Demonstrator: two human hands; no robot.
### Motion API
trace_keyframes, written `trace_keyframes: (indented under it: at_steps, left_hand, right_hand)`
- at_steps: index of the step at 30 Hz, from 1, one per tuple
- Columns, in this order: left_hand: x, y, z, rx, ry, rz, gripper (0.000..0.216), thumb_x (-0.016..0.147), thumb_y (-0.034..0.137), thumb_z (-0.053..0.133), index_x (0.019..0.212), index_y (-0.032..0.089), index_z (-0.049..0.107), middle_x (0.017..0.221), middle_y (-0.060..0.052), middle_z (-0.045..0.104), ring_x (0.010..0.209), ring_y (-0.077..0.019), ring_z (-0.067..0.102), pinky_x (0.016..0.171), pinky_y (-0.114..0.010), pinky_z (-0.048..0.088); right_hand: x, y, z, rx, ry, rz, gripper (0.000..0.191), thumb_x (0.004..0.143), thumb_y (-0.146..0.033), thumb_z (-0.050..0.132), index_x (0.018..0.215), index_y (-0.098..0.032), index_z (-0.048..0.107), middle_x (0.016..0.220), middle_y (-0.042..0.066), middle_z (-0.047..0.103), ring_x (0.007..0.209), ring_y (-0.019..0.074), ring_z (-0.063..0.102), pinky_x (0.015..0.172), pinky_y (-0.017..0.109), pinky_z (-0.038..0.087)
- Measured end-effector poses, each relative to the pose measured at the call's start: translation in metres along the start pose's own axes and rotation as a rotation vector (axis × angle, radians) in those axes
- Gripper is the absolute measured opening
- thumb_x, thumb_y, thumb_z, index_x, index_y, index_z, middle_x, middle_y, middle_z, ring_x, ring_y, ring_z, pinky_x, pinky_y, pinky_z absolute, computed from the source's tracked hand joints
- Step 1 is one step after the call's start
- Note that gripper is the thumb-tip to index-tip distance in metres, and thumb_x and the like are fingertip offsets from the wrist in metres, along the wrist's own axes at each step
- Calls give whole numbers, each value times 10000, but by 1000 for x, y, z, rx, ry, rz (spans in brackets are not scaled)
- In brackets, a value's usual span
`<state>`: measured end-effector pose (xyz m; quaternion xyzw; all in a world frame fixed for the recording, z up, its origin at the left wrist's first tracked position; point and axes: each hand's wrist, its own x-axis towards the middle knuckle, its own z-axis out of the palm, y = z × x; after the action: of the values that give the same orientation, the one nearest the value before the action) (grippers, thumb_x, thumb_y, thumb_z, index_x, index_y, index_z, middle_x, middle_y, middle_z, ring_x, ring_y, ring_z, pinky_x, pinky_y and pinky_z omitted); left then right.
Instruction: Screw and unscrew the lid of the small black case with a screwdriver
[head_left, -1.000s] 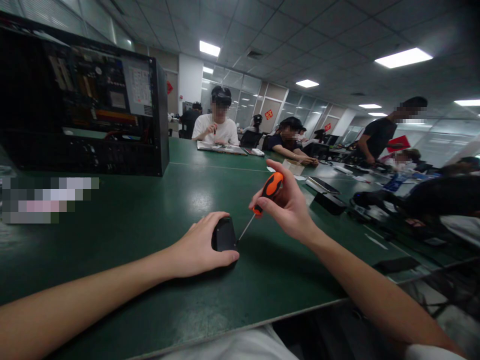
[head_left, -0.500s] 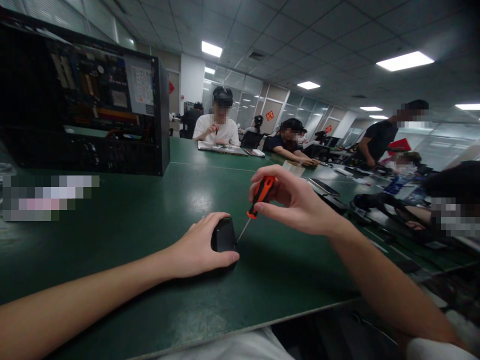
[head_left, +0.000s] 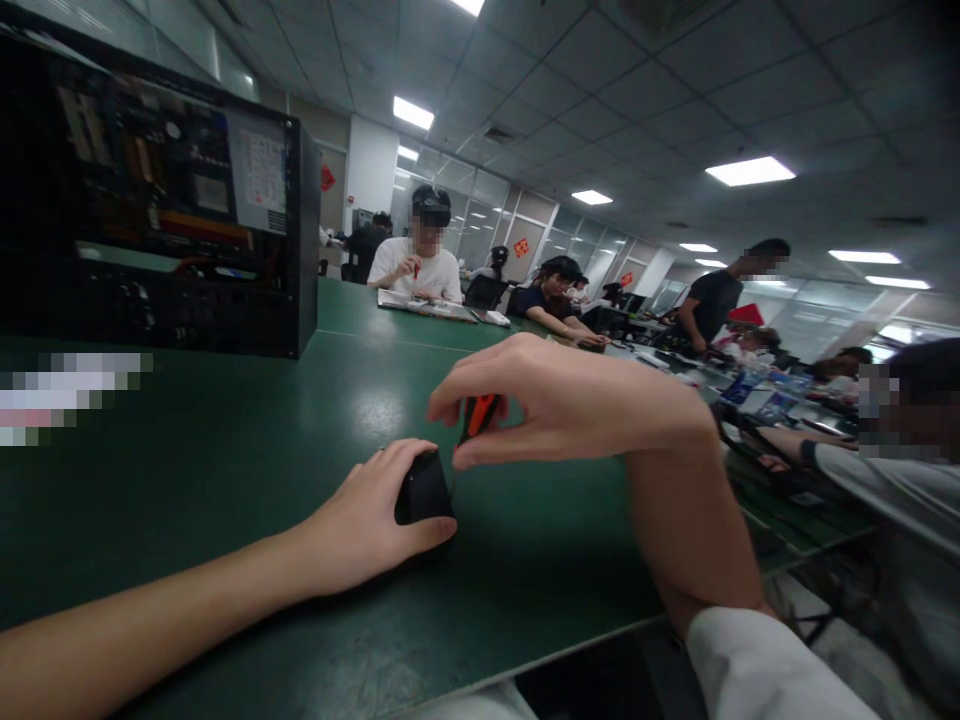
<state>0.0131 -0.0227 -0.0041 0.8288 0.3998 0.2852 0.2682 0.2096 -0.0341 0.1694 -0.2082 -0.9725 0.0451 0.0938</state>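
it looked like an office-style workshop: glass partitions (head_left: 474,205) stood far off, an opened computer case (head_left: 169,200) at left, and a screwdriver (head_left: 482,411) above the green surface (head_left: 225,450).

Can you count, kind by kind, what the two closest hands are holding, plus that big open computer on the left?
Orange-and-black screwdriver, in the right hand: 1
Small black box, in the left hand: 1
Open computer case: 1
Total: 3
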Motion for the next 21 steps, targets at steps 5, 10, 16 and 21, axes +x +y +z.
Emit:
trace_keyframes:
  at_steps: [5, 10, 16, 21]
  left_hand:
    - [0, 0, 0, -13, -11, -2, 743, 814, 606, 705, 1427, 244, 492, 1467, -149, 538, 1306, -396, 531, 1072, -568, 442]
    - [1, 1, -3, -3, -58, 11, 773, 824, 645, 677, 1447, 243, 458, 1505, -150, 495, 1351, -395, 486, 1102, -571, 410]
    - [2, -3, -5, 2, -73, 43, 786, 807, 649, 681, 1426, 214, 468, 1461, -168, 520, 1313, -393, 513, 1078, -554, 432]
    - [2, -3, -9, 9, -98, 58, 719, 848, 580, 655, 1440, 217, 470, 1482, -151, 509, 1323, -381, 509, 1099, -547, 421]
  right_hand:
    - [3, 2, 3, -15, -8, -51, 213, 861, -110, 638, 1047, -182, 713, 997, 24, 728, 822, 112, 654, 715, 209, 486]
    - [3, 7, 4, -53, -5, -32, 182, 889, -209, 665, 1063, -171, 704, 906, 13, 717, 743, 107, 633, 663, 209, 464]
    - [0, 13, -4, 92, -50, -80, 258, 812, -78, 688, 1039, -192, 736, 1073, 29, 726, 953, 144, 671, 811, 235, 512]
    - [-2, 17, -4, 47, -14, -1, 162, 877, -211, 694, 1030, -172, 732, 935, 22, 731, 807, 125, 665, 707, 222, 494]
